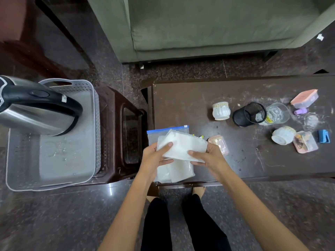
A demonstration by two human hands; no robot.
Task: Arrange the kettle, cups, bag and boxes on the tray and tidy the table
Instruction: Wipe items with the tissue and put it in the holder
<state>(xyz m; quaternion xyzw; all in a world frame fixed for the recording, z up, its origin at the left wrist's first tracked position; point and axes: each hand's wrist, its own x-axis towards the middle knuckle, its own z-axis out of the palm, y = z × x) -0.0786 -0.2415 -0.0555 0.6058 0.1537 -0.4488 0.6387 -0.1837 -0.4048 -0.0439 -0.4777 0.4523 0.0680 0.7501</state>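
Note:
A clear zip bag (179, 147) with a blue seal, stuffed with white contents, lies at the left end of the dark table (181, 109). My left hand (155, 156) grips its left side, thumb on top. My right hand (204, 156) grips its right side. The steel kettle (34, 107) with a black handle stands in the grey perforated tray (68, 160) on the left. Two white cups (221, 111) (282, 135) lie on the table, the nearer one tipped. Small pink-lidded boxes (219, 144) (305, 142) (305, 98) sit around them.
The tray rests on a brown plastic stool (125, 127) beside the table. A black mesh pen cup (249, 114) and a clear glass (276, 114) lie tipped mid-table. A blue clip (323, 136) and a purple item (301, 111) lie at the right. A grey sofa (208, 24) stands behind.

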